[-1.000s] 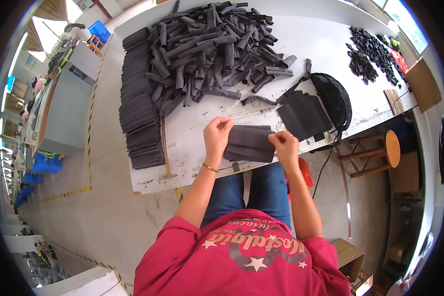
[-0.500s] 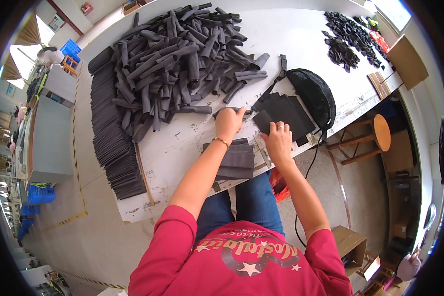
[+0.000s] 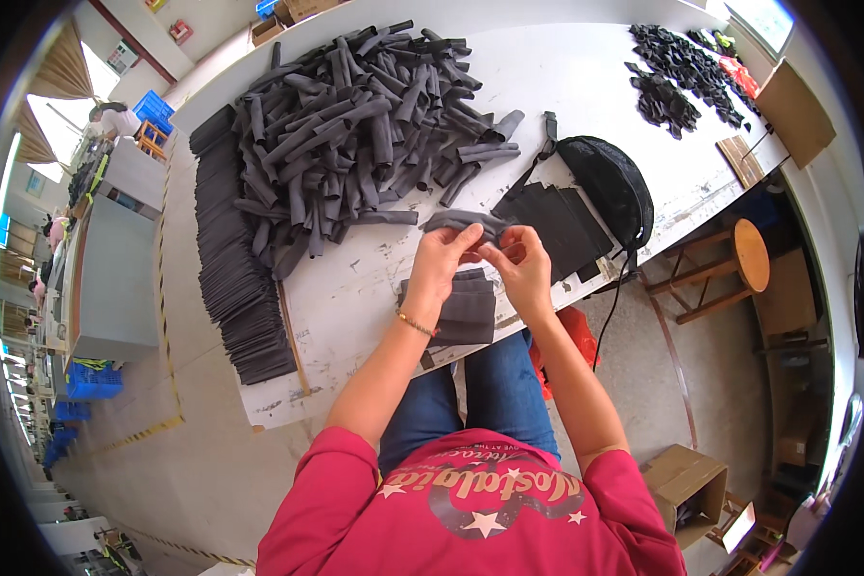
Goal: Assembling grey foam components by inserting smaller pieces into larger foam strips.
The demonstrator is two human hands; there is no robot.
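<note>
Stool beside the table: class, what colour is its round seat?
Light brown wood, on the stool; the head view shows it best.

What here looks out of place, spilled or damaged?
Nothing is damaged. Rolled black fabric pieces lie jumbled, unlike the neat flat stack beside them. The white table is scuffed. Both hands hold one piece.

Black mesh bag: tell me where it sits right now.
In the head view, the black mesh bag lies near the table's right front edge, beside the flat dark fabric stack, right of both hands.
</note>
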